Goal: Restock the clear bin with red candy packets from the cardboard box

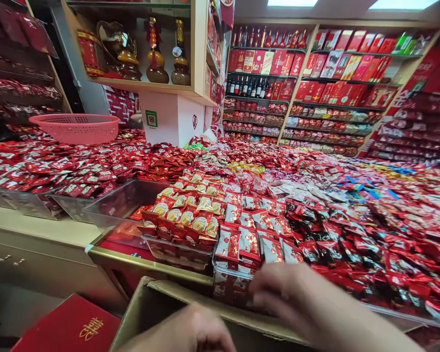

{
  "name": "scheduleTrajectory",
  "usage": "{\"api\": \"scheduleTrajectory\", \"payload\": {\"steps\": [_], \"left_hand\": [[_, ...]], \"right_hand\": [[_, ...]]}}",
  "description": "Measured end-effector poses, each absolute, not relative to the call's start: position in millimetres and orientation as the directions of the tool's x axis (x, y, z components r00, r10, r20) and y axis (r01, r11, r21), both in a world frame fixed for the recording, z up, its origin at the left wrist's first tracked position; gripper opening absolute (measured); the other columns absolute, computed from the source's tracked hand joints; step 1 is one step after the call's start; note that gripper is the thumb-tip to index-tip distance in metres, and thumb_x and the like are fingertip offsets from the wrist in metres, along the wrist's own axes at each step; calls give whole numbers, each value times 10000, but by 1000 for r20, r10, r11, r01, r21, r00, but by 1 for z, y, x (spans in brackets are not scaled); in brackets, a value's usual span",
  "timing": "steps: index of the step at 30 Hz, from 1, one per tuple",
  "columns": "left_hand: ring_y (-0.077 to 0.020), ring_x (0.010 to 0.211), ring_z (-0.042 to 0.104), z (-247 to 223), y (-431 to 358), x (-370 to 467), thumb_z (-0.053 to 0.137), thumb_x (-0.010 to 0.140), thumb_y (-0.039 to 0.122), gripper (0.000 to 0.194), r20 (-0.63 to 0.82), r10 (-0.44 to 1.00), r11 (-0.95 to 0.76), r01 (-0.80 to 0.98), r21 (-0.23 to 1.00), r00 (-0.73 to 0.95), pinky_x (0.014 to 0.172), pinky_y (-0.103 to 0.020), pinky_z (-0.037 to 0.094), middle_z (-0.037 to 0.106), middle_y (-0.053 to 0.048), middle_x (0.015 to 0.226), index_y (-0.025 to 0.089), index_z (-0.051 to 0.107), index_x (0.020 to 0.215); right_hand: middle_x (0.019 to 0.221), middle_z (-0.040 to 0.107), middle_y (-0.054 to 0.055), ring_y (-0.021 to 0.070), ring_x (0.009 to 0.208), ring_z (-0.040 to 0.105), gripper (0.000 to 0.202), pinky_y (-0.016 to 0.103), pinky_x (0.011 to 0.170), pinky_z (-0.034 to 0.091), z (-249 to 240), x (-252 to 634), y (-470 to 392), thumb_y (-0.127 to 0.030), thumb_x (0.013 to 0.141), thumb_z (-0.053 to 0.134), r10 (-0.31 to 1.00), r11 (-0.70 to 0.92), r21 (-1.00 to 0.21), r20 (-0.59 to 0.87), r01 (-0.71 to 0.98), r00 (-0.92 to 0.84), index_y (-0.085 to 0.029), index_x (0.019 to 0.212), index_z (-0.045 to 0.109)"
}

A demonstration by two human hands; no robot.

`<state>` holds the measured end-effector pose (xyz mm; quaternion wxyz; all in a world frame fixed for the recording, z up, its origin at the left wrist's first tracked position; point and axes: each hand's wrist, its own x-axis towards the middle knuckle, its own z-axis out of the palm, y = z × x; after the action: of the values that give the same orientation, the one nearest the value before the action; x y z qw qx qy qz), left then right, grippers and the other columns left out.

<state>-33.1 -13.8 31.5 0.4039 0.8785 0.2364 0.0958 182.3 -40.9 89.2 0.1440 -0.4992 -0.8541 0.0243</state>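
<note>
Under the left hand (192, 330) gapes a plain brown cardboard box (150, 308).

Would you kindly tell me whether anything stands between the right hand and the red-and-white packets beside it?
Nothing visible covers the red-and-white packets from above; low down, the front wall of their clear bin may stand between them and the right hand.

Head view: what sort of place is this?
Probably a sweet or snack shop: small packets heaped in bins, shelved bottles and red boxes, and a QR code.
</note>
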Motion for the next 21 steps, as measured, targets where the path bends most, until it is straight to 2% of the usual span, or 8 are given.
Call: {"api": "scheduleTrajectory", "payload": {"steps": [2,3,5,7,10,14,21], "left_hand": [[-122,748,560,52,0,-28,437,829,237,181,219,630,-657,361,662,745,696,-219,430,629,-16,812,196,602,891],[-137,807,548,59,7,-25,431,830,212,176,337,631,-717,361,596,699,747,-250,422,624,-32,845,190,592,898],[-169,960,502,63,21,-18,449,819,191,188,457,599,-790,391,472,658,858,-312,383,601,-63,999,189,564,968],[-201,1053,446,60,31,-11,487,800,214,204,474,582,-812,439,385,661,916,-359,346,553,-79,1130,188,551,992],[-225,1070,419,53,35,-2,504,790,259,184,449,604,-797,507,327,659,930,-386,334,527,-76,1174,184,555,950],[-214,1087,400,50,33,0,498,795,268,176,457,616,-787,522,328,641,948,-373,317,529,-61,1161,188,552,943],[-200,1071,407,52,34,-3,516,787,265,219,469,604,-797,484,360,645,945,-356,322,522,-59,1141,203,550,994]], "right_hand": [[781,666,17,126,703,604,219,209,622,452,102,190,-10,-196,841,416,897,409,-172,256,896,-360,-205,845,634],[824,672,45,156,763,612,222,236,660,453,105,193,5,-187,834,415,910,369,-144,258,918,-325,-187,884,631],[859,679,70,184,804,618,233,257,674,446,103,195,32,-188,822,416,925,345,-113,207,932,-318,-177,920,627],[834,688,56,175,764,625,228,246,645,438,98,195,48,-201,810,427,925,372,-115,131,921,-358,-194,900,636],[778,689,35,150,676,614,214,227,599,422,93,192,58,-218,791,451,920,392,-154,84,907,-383,-209,872,649],[754,681,29,135,622,584,209,221,560,410,93,193,58,-253,777,467,921,387,-244,63,889,-384,-198,863,651],[749,666,17,130,648,570,164,224,595,410,85,204,55,-236,760,494,918,388,-354,72,851,-389,-188,806,644]]}}
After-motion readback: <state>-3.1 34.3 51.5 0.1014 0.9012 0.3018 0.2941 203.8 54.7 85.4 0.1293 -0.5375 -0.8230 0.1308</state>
